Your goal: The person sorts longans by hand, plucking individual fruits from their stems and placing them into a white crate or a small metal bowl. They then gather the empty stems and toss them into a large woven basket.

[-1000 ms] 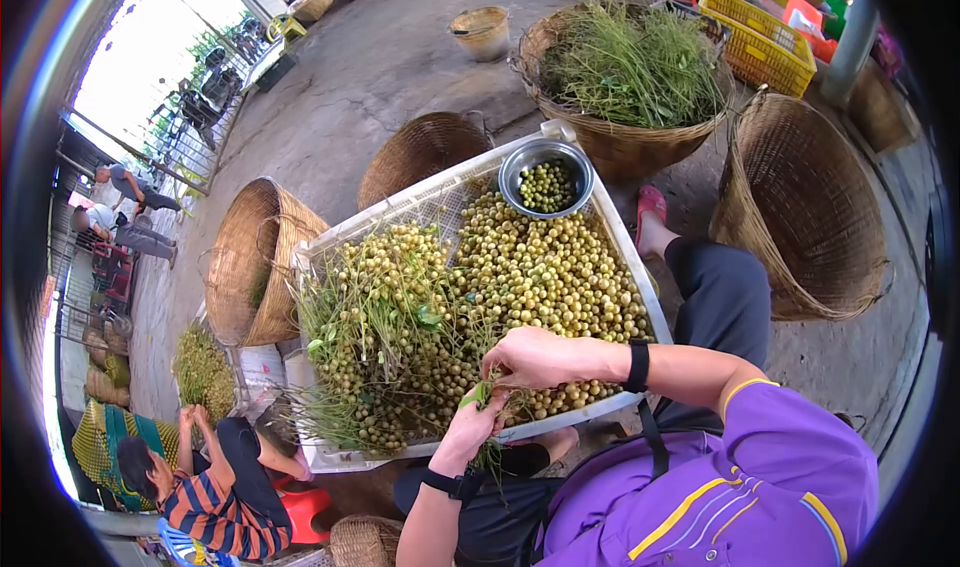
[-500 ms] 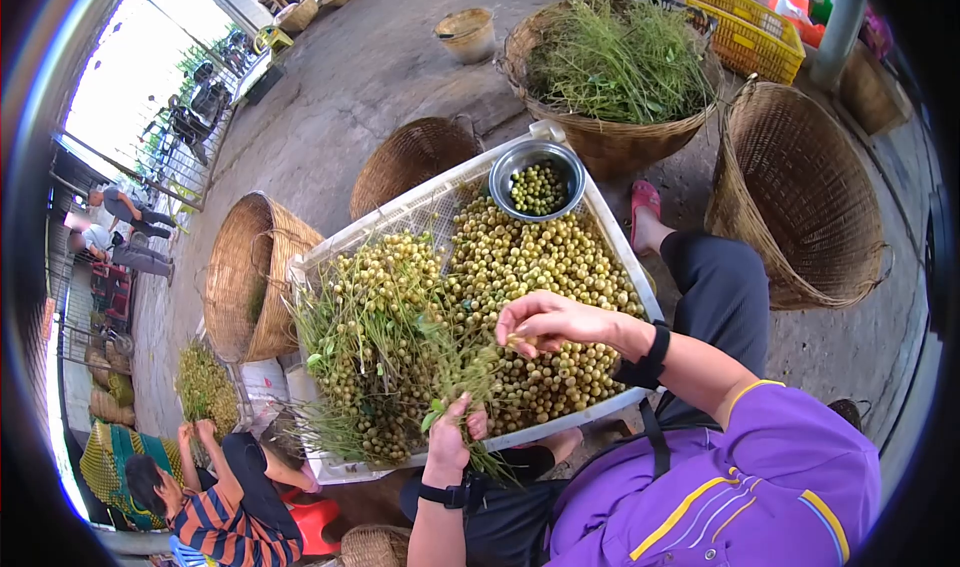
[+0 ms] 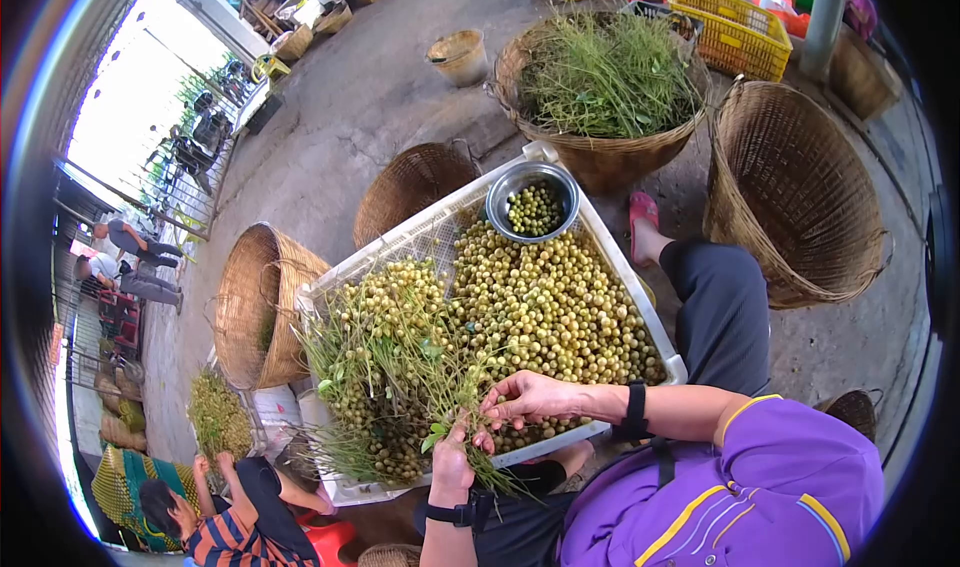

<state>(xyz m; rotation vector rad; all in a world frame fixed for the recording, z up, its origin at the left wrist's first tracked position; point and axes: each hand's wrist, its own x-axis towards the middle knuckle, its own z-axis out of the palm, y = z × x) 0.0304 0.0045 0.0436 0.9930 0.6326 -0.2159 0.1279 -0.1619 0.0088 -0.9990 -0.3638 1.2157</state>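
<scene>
My left hand (image 3: 453, 464) is closed round a bunch of thin green fruit stems (image 3: 500, 479) at the near edge of a white plastic tray (image 3: 440, 222). My right hand (image 3: 528, 397) is beside it, fingertips pinched against the bunch; what sits between them is hidden. On the tray's right half lie loose, round, yellow-green fruits (image 3: 550, 312). Its left half bears fruit clusters still on their stems (image 3: 385, 317). A steel bowl (image 3: 497, 207) with smaller, greener fruits stands at the tray's far corner.
Beyond the tray, a wicker basket (image 3: 570, 145) is heaped with green stems. Other wicker baskets stand left (image 3: 240, 307) and right (image 3: 735, 197). A yellow crate (image 3: 745, 42) and a pale bucket (image 3: 460, 62) are farther off. At lower left, a seated person (image 3: 225, 527) handles fruit bunches.
My right hand has moved left and down, from above the loose fruits to the bunch at my left hand. The left hand still grips the stems. The view has shifted slightly.
</scene>
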